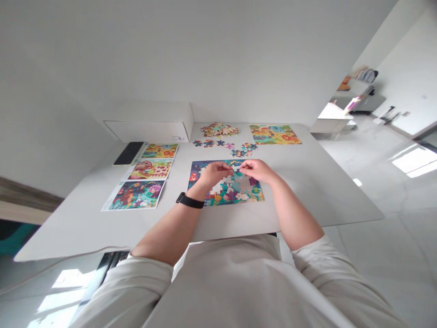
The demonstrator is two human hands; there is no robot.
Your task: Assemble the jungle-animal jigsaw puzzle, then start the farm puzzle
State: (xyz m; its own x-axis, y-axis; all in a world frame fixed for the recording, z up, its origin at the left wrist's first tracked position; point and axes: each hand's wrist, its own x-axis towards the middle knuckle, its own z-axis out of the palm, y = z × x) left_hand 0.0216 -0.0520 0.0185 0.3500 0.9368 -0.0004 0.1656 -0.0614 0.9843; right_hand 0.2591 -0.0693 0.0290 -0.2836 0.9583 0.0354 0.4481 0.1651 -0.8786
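A partly assembled jigsaw puzzle (232,199) lies flat on the table, with dark blue edges, white rabbits and pale gaps in its middle. Over its left half is my left hand (215,173), fingers pinched together; what they hold, if anything, is hidden. My right hand (257,170) reaches in over the upper right part, thumb and finger closed on what looks like a small puzzle piece (236,172). The fingertips of both hands nearly meet. Just beyond the puzzle lie several loose pieces (248,147), some of them joined, and a single piece (220,143).
A heap of yellowish puzzle pieces (219,130) lies at the back, left of a finished animal puzzle (276,135). On the left are three picture sheets (136,195), a dark phone (129,153) and a long white box (146,130) against the wall. The white table (307,191) has rounded corners.
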